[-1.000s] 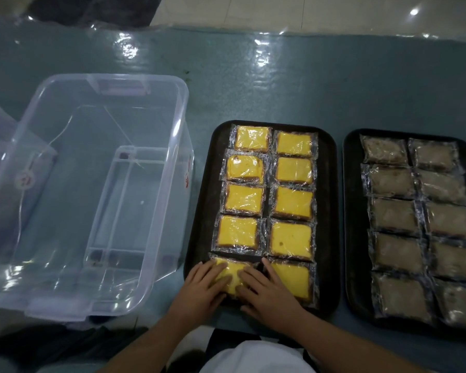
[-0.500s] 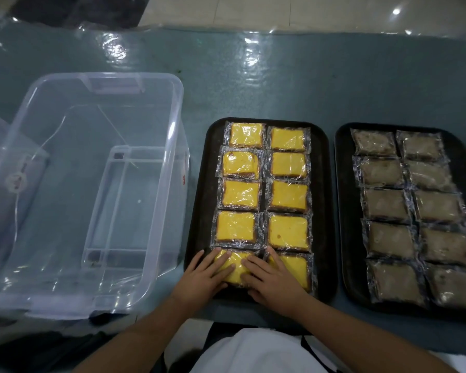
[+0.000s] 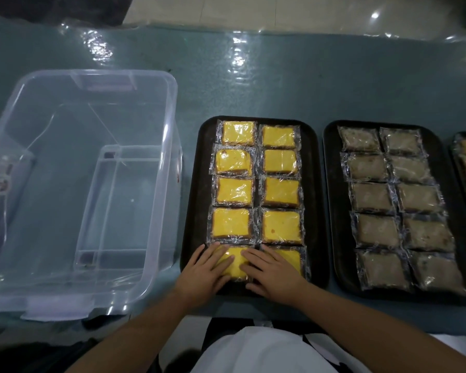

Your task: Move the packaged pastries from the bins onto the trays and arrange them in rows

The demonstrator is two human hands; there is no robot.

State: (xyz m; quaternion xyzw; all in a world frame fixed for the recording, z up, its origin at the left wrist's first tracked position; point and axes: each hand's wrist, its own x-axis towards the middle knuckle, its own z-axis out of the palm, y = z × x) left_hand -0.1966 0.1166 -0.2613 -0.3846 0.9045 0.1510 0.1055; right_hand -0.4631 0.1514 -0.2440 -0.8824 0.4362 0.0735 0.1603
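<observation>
A black tray point(image 3: 193, 200) in the middle holds two columns of wrapped yellow pastries point(image 3: 280, 196). My left hand point(image 3: 202, 273) and my right hand point(image 3: 273, 273) lie flat, fingers straight, on the nearest left yellow pastry point(image 3: 236, 261), pressing it from both sides at the tray's near end. A second black tray point(image 3: 331, 200) to the right carries two columns of wrapped brown pastries point(image 3: 371, 197). A clear plastic bin point(image 3: 156, 168) stands at the left with no pastries visible in it.
A third tray point(image 3: 457, 138) with yellowish packets shows at the far right edge. Another clear container point(image 3: 3, 181) sits behind the bin at the far left. The table point(image 3: 253, 84) has a shiny teal plastic cover. My white top fills the bottom centre.
The camera has shifted slightly, bringing a third tray into sight at the right. Both hands stay flat on the nearest left yellow pastry, nearly unmoved.
</observation>
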